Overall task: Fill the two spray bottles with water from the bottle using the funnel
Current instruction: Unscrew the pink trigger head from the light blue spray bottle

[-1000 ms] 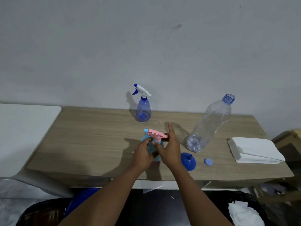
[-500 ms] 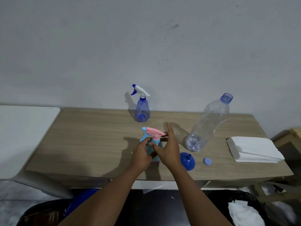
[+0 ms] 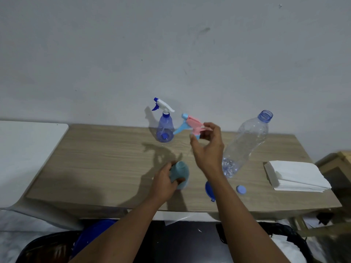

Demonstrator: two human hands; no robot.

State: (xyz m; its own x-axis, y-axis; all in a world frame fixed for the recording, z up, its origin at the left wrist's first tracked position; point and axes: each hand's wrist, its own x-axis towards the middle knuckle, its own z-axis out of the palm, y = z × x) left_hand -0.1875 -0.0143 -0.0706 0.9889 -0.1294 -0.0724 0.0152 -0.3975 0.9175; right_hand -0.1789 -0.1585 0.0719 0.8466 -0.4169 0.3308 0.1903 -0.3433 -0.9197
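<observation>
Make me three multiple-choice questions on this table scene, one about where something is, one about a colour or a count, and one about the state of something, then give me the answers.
1. Where is the blue funnel?
A. in the neck of the teal bottle
B. on the table near its front edge, beside the right forearm
C. on the white napkins

2. What colours is the trigger head held by the right hand?
A. pink and light blue
B. white and dark blue
C. all green

3. What state is the teal spray bottle in the left hand in?
A. trigger head screwed on
B. lying on its side
C. trigger head off, neck open

Answers:
1 B, the funnel lies on the wooden table, not in any bottle.
2 A, a pink body with a light blue nozzle and trigger.
3 C, the head is lifted clear above the bottle.
</observation>
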